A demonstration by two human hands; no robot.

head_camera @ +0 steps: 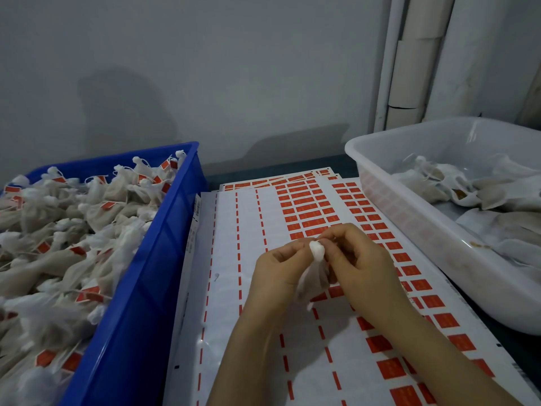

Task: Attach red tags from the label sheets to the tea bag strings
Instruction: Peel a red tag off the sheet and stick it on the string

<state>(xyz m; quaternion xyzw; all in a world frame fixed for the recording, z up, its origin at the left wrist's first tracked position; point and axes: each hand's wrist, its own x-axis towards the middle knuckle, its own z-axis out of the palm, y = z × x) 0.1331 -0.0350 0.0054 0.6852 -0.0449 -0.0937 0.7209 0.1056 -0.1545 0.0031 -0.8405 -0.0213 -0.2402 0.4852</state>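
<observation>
- We are looking down at one white tea bag (317, 252), which is hanging between two bare hands just above the middle of the label sheets (295, 341).
- The bag's gathered, puffy top is pointing up between the fingertips, and its thin mesh body is drooping down between the palms.
- The left hand (278, 268) is pinching the bag near its top, with the fingers curled in toward the thumb.
- The right hand (360, 265) is meeting it from the other side, with its curled fingertips closing on the same gathered top.
- The string is too fine for us to be making out, and we cannot tell whether a tag is sitting between the fingers.
- The sheets are lying flat under both forearms and overlapping one another; the columns on the left are showing only white backing and red dashes.
- Rows of red tags (390, 368) are filling the columns on the right of the sheets.
- A blue crate (140, 288) is touching the sheets' left edge and is holding a heap of tagged tea bags (73, 230), with red tags showing among them.
- A white tub (409, 218) is standing at the sheets' right edge, with plain tea bags (468, 183) lying inside it.
- A grey wall (234, 68) is rising behind everything, and pale upright pipes (415, 54) are standing in the far right corner.
</observation>
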